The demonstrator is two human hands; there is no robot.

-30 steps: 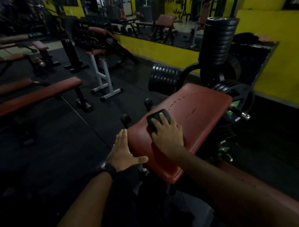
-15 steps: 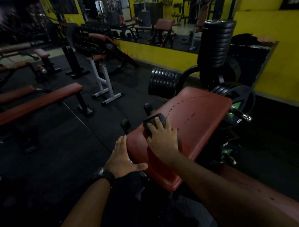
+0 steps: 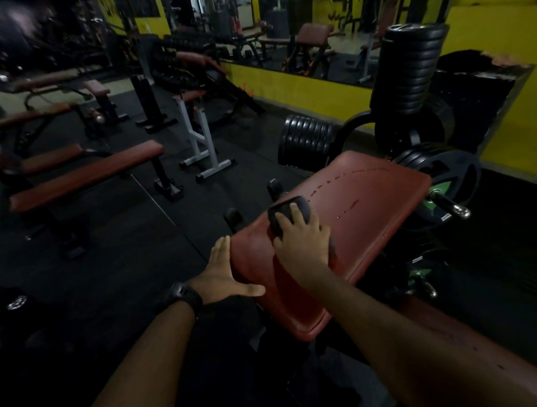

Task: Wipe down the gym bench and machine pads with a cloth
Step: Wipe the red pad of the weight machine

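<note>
Right hand [image 3: 302, 241] lies flat, fingers spread, pressing the dark cloth [image 3: 287, 213] onto the red pad [image 3: 369, 205] by its left edge, while the left hand [image 3: 221, 273] braces open-palmed against the pad's side, thumb out. Solid stance, I'd say. What it wants now is long overlapping strokes out to that line of droplets [image 3: 322, 185], with even weight so the cloth doesn't bunch.

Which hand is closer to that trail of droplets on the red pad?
Right. The right hand presses the dark cloth on the pad, just short of the droplets; the left hand rests against the pad's left edge, farther off.
</note>
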